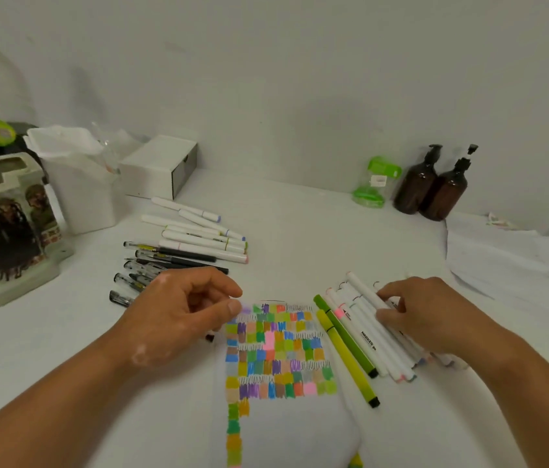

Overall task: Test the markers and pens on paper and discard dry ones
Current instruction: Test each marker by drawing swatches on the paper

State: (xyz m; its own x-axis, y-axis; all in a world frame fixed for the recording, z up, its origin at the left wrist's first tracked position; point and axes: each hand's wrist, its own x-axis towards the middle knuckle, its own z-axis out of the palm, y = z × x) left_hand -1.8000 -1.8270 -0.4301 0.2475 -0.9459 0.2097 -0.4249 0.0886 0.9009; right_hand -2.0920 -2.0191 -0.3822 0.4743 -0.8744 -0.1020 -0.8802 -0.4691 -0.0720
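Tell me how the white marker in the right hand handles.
The white marker looks rigid and light. Resting across the other markers, it would probably roll or slide off. Its smooth barrel may slip from the right hand.

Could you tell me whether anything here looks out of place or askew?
Nothing spilled or damaged. One white marker lies askew across the marker pile, pinched by the right hand; a green marker sits alone at the picture's bottom edge.

white table (pixel 300 231) carries a swatch-covered paper (pixel 286 430) at centre, white markers (pixel 199 238) and black pens (pixel 165 258) at back left, a marker pile (pixel 367 339) with two green pens (pixel 347 352) just right of the paper, brown pump bottles (pixel 435 190), a green-lidded jar (pixel 374 184), a white box (pixel 161 163) and loose sheets (pixel 502 255).
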